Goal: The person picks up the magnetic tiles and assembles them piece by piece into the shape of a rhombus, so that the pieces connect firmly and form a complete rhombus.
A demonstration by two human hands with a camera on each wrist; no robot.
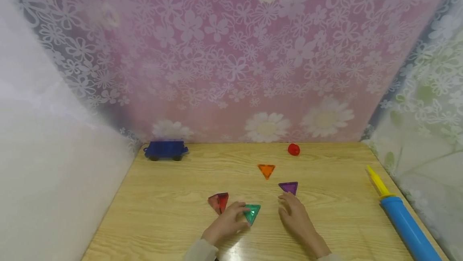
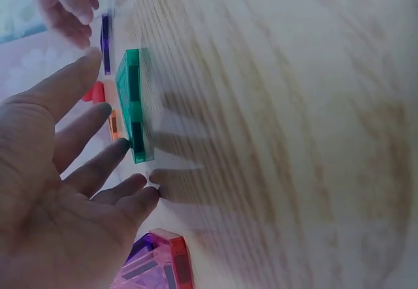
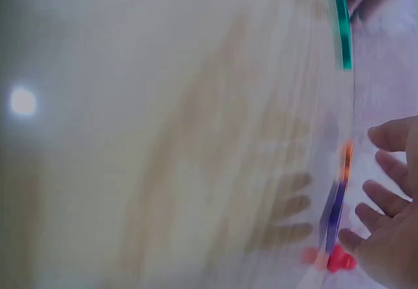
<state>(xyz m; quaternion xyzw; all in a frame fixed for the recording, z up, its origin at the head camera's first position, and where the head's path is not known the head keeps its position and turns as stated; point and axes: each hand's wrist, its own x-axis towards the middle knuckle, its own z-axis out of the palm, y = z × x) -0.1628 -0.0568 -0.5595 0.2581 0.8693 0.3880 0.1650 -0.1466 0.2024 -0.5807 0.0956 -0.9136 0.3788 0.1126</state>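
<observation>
My left hand hovers at a green translucent triangular tile, fingers spread; whether a fingertip touches it I cannot tell. In the left wrist view the green tile lies beyond the fingertips. Just left of that hand stands a small red and pink piece, partly hidden; purple also shows on it in the left wrist view. My right hand reaches over the near edge of a purple triangular tile with loosely bent fingers. In the right wrist view its fingers are apart and grip nothing.
An orange triangular tile lies behind the purple one. Farther back sit a small red object and a dark blue toy wagon. A blue pump with a yellow nozzle lies along the right edge. Flowered walls enclose the wooden table.
</observation>
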